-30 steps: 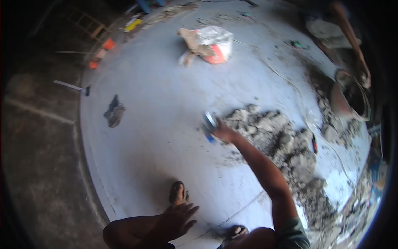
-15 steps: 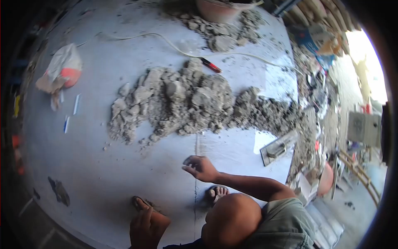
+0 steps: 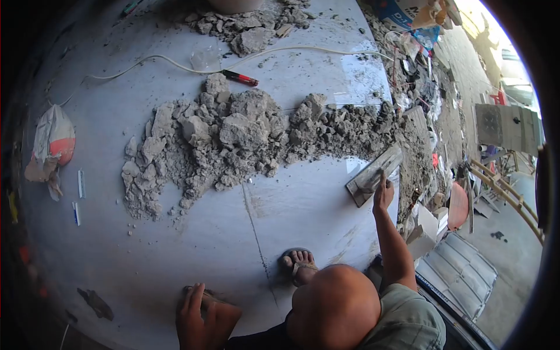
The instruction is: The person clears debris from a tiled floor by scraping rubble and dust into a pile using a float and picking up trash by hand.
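My right hand is at the handle of a rectangular plastering trowel, with the fingers closed around it. The trowel lies flat on the pale floor sheet, its far end against the rubble edge. My left hand hangs low by my left foot, fingers stretched out and holding nothing. A long heap of broken grey mortar lumps spreads across the sheet ahead of both hands. My right foot, in a sandal, stands between the hands, near a dirty seam in the sheet.
Beyond the heap lie a red and black utility knife and a pale cable. A torn bag rests at the left. More lumps surround a bucket at the top. Debris lines the right edge, near a wooden ladder.
My right hand has moved right and forward from above the bare sheet onto the trowel's handle. My left hand stays by the left foot, fingers more extended. The view has shifted.
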The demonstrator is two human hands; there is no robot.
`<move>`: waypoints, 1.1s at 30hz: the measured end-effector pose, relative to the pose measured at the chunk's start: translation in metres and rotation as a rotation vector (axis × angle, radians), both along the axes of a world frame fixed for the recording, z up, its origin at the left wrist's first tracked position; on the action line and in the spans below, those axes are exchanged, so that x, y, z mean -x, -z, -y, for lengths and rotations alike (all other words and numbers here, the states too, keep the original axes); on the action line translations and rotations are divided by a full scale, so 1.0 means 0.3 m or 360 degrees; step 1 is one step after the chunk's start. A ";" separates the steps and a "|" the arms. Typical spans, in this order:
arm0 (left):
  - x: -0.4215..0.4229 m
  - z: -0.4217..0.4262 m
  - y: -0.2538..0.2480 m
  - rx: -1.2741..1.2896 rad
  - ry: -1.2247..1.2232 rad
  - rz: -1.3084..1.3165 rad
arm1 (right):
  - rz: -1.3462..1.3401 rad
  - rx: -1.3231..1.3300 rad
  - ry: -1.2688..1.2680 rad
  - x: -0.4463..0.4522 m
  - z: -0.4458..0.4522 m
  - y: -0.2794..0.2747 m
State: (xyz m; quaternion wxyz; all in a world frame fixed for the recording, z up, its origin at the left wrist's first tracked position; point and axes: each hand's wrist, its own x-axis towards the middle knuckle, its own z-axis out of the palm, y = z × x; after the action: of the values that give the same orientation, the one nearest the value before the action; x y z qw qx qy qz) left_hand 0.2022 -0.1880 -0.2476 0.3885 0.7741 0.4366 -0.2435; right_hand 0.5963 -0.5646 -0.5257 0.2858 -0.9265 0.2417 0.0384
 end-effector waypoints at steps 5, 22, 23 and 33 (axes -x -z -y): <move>0.024 -0.031 0.004 -0.0117 0.0111 0.0061 | 0.0036 -0.0877 0.0367 -0.009 0.055 0.156; 0.185 0.063 0.040 -0.0274 0.0098 0.0104 | -0.1418 -0.1003 -0.2861 0.894 -1.036 -0.132; 0.202 0.076 0.049 -0.0298 0.0130 0.0099 | -0.1470 -0.1070 -0.2902 0.973 -1.073 -0.089; 0.235 0.187 0.049 -0.0347 -0.0030 0.0000 | -0.1281 -0.1398 -0.2731 1.568 -1.692 0.164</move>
State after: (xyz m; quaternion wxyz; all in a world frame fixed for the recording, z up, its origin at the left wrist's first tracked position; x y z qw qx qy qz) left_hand 0.1316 -0.2442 -0.2623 0.3043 0.8077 0.4677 -0.1907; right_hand 0.1258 -0.0571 -0.5749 0.3725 -0.5204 -0.4554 0.6189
